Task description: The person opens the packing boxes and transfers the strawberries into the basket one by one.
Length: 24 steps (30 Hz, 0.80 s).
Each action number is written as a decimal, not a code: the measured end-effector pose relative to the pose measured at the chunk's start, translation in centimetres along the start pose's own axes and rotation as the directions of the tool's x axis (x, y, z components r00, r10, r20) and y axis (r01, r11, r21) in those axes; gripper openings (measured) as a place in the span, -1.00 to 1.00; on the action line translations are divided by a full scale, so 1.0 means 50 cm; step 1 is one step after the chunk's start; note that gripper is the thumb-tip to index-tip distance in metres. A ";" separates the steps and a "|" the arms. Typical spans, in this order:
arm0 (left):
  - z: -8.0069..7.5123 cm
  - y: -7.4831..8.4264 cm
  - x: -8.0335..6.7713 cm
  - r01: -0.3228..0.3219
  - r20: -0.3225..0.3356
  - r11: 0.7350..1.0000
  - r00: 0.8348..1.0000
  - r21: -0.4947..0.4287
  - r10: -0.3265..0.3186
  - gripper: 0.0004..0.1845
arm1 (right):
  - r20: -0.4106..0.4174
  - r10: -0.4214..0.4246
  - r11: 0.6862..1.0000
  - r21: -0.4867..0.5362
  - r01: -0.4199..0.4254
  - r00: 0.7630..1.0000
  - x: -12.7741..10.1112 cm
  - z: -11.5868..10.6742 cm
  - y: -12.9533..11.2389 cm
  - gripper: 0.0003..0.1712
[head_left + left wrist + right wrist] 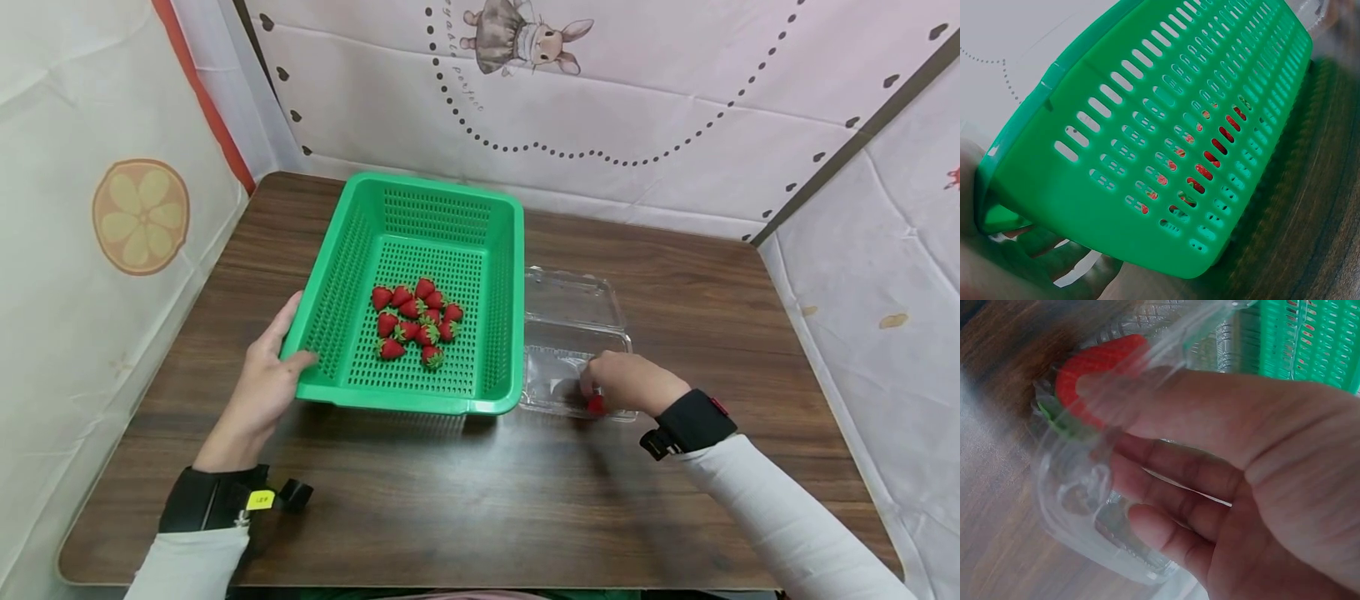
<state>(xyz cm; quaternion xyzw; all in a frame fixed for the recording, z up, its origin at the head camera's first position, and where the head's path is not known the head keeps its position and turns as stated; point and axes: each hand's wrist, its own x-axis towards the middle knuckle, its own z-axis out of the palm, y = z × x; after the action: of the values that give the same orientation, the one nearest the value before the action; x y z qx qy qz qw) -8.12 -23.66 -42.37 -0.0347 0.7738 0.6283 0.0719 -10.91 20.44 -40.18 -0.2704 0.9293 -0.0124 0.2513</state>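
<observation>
A green slotted basket [420, 404] stands mid-table with several red strawberries [417, 321] on its floor. My left hand [288, 354] grips its near left corner, thumb over the rim. In the left wrist view the basket wall [1147, 112] fills the frame, fingers [1054, 256] lie under it, and berries [1210, 156] show through the slots. An open clear plastic clamshell box [573, 312] lies to the right of the basket. My right hand [594, 392] is inside the box's near half and pinches one strawberry [596, 405], seen close up in the right wrist view [1094, 365].
The brown wooden table [465, 500] is walled by white printed cloth at the back and on both sides. The clamshell's lid lies flat beyond its tray, touching the basket's right wall. The basket [1310, 337] shows green at the right wrist view's top right.
</observation>
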 end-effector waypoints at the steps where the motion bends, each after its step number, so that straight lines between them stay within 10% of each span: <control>1: 0.000 0.000 0.000 -0.004 -0.001 1.000 1.000 0.000 0.004 -0.12 | -0.003 -0.009 1.000 -0.003 0.009 1.000 0.000 0.000 0.001 -0.76; 12: 0.000 -0.005 -0.002 -0.022 0.001 1.000 1.000 -0.018 0.022 -0.13 | 0.018 -0.031 0.998 0.057 0.030 0.999 0.007 0.000 0.006 -0.89; 24: 0.001 -0.007 -0.001 -0.031 -0.005 0.999 1.000 -0.022 0.031 -0.12 | -0.148 -0.068 0.996 0.039 0.074 0.987 0.008 -0.040 0.015 -0.96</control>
<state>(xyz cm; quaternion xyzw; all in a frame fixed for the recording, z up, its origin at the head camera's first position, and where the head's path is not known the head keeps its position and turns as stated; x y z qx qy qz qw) -8.00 -23.70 -42.69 -0.0249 0.7674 0.6378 0.0601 -12.50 20.66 -38.72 -0.2960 0.9345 -0.0616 0.1877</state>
